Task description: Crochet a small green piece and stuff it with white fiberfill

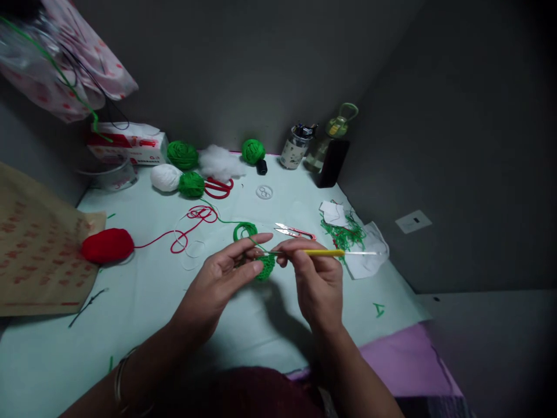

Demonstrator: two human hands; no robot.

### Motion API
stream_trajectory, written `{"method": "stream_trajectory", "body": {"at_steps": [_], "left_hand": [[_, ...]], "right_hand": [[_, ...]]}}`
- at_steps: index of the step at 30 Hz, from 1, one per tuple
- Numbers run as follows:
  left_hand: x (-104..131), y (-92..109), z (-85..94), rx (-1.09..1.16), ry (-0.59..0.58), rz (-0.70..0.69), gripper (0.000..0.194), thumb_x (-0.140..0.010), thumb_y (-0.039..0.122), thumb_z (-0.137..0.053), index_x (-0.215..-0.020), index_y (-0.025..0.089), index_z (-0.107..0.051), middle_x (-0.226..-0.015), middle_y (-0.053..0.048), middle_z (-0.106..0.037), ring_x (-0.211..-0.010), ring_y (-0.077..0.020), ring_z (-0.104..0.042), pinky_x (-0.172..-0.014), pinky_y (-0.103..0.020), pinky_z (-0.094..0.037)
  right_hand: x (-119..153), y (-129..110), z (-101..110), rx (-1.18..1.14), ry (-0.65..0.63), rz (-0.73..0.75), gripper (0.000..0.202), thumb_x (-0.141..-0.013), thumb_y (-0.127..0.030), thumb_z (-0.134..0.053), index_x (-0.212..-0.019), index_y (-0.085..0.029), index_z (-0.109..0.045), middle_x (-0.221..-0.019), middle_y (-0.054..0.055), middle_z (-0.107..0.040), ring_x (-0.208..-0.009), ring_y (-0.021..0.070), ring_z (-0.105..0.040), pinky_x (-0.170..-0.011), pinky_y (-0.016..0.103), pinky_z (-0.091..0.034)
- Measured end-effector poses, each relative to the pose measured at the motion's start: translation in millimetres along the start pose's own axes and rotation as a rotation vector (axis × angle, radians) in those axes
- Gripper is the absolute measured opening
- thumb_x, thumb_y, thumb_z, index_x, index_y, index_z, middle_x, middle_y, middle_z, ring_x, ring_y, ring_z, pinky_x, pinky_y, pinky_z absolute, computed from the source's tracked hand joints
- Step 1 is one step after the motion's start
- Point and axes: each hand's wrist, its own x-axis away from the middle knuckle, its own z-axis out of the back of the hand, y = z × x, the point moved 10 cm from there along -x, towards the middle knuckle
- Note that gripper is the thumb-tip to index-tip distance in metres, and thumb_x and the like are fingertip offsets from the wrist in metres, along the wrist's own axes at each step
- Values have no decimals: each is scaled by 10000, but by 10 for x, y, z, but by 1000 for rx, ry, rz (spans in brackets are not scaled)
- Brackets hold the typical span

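Note:
A small green crocheted piece (pixel 265 268) is pinched between the thumb and fingers of my left hand (pixel 220 278). Green yarn runs over the raised index finger of that hand. My right hand (pixel 317 278) grips a crochet hook with a yellow handle (pixel 324 252), its tip at the top edge of the green piece. Beyond my hands lies a loose coil of green yarn (pixel 245 231), from which a strand leads back to a green ball (pixel 191 184). Small scissors (pixel 296 232) with red handles rest just behind my right hand.
A red yarn ball (pixel 108 245) sits by a paper bag (pixel 39 249) at left. White stuffing (pixel 221 162), red scissors (pixel 219 188) and a tissue box (pixel 126 144) stand farther back. A pen cup (pixel 295 148), a bottle (pixel 319 148), a phone (pixel 334 164) and green scraps (pixel 352 235) are at right.

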Motion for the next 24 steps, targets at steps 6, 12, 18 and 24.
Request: {"method": "stream_trajectory", "body": {"at_steps": [6, 12, 18, 24], "left_hand": [[-6, 38, 79, -80, 46, -4, 356, -853, 330, -762, -1208, 338, -740, -1010, -11, -638, -985, -165, -522, -885, -292, -388], [10, 177, 114, -273, 145, -121, 345, -850, 258, -745, -1186, 338, -752, -883, 17, -592, -880, -149, -500, -909, -310, -372], [-9, -25, 17, 28, 88, -32, 478, -816, 259, -787, -1283, 315, -701, -883, 16, -625, -865, -130, -536, -882, -269, -410], [-43, -134, -2, 273, -9, 123, 382, -806, 255, -792, -1186, 255, -759, -905, -5, -647, -867, -114, -567, -879, -238, -426]], "right_hand": [[-26, 40, 14, -82, -36, -58, 203, -1008, -285, -545, -945, -224, -728, -882, 33, -744, -734, 138, -673, -711, 298, -556], [105, -391, -142, 408, -107, 316, 240, -1000, -125, -481, -1093, -234, -674, -938, 43, -735, -827, 164, -688, -726, 335, -586], [377, -549, -409, 930, -160, 734, 314, -937, -101, -601, -1215, -229, -674, -1033, 98, -734, -970, 224, -695, -785, 376, -597], [109, -356, -20, 275, -10, 310, 253, -992, -144, -512, -1059, -262, -726, -906, 35, -728, -818, 171, -669, -684, 336, -571]]}}
